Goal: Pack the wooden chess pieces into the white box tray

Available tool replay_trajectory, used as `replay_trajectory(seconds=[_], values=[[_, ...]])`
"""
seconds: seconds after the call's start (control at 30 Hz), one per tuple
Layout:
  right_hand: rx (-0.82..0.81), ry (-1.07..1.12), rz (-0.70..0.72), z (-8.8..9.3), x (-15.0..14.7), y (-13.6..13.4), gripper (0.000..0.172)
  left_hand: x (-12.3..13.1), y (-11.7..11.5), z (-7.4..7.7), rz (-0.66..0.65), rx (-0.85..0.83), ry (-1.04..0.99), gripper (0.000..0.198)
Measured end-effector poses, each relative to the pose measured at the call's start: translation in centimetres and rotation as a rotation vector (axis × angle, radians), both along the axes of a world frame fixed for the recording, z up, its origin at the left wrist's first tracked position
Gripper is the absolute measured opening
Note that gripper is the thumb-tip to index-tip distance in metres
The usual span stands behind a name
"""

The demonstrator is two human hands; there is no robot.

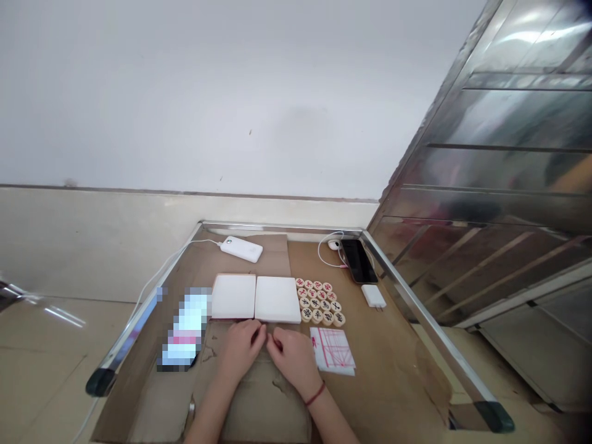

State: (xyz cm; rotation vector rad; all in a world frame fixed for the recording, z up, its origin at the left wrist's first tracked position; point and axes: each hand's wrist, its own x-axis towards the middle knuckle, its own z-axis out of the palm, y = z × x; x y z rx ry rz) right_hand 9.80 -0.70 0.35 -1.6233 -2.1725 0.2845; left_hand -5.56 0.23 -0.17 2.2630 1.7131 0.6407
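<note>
Across the cardboard-lined tabletop [393, 354], the xiangqi pieces [322, 295] lay face up in four rows of four — red characters toward the back, black toward the front — so the sorting of those visible looked complete. Just left of them, two white square slabs [278, 300] sat side by side, their undersides hidden; whether they were box halves could not be told. The paper xiangqi board [333, 349] lay in front of the pieces, still folded, its red grid partly showing, so opening it remained undone, and no piece stood on it. The left hand [244, 345] rested close to the slabs' front edge with its fingers curled narrow, no object seen in it. The right hand [293, 356], likewise curled in and seemingly bare of anything, rested just beside it, between the left hand and the folded board. Farther back were a white power bank [241, 249] at left and a black smartphone [359, 261] at right
</note>
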Motion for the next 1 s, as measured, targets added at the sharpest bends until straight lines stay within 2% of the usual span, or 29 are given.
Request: replay_trajectory(seconds=[0.2, 0.27, 0.33, 0.4, 0.5, 0.57, 0.6, 0.7, 0.77, 0.87, 1.0], values=[[0.030, 0.118, 0.047, -0.2, 0.4, -0.2, 0.033, 0.0, 0.0, -0.2, 0.006, 0.030, -0.039, 0.031], [0.082, 0.190, 0.061, -0.1, 1.6, -0.9, 0.037, -0.1, -0.1, -0.1, 0.003, 0.046, -0.071, 0.032], [0.172, 0.225, 0.002, 0.0, 3.4, -1.8, 0.038, -0.1, -0.3, 0.1, 0.001, 0.079, -0.101, 0.033], [0.252, 0.205, -0.066, 0.0, 5.6, -2.7, 0.033, -0.1, -0.5, 0.4, 0.007, 0.145, -0.115, 0.035], [0.300, 0.088, -0.074, -0.4, 8.6, -3.7, 0.019, 0.1, -0.7, 0.8, 0.021, 0.279, -0.114, 0.027], [0.311, -0.004, -0.069, -0.9, 9.9, -4.0, 0.024, 0.3, -0.7, 1.1, 0.023, 0.340, -0.077, 0.020], [0.314, -0.041, -0.065, -1.2, 10.3, -4.1, 0.027, 0.5, -0.7, 1.2, 0.020, 0.353, -0.040, 0.023], [0.292, -0.088, -0.047, -1.9, 10.7, -4.1, 0.028, 0.9, -0.8, 1.3, 0.004, 0.342, 0.080, 0.034], [0.273, -0.075, -0.043, -2.1, 10.5, -4.0, 0.024, 1.1, -0.7, 1.3, -0.010, 0.327, 0.120, 0.028], [0.277, -0.005, -0.037, -2.1, 10.1, -4.0, 0.020, 1.1, -0.8, 1.3, -0.026, 0.342, 0.108, 0.015], [0.329, 0.203, -0.069, -1.9, 9.8, -4.2, 0.021, 0.9, -1.2, 1.4, -0.087, 0.383, 0.015, 0.016]])
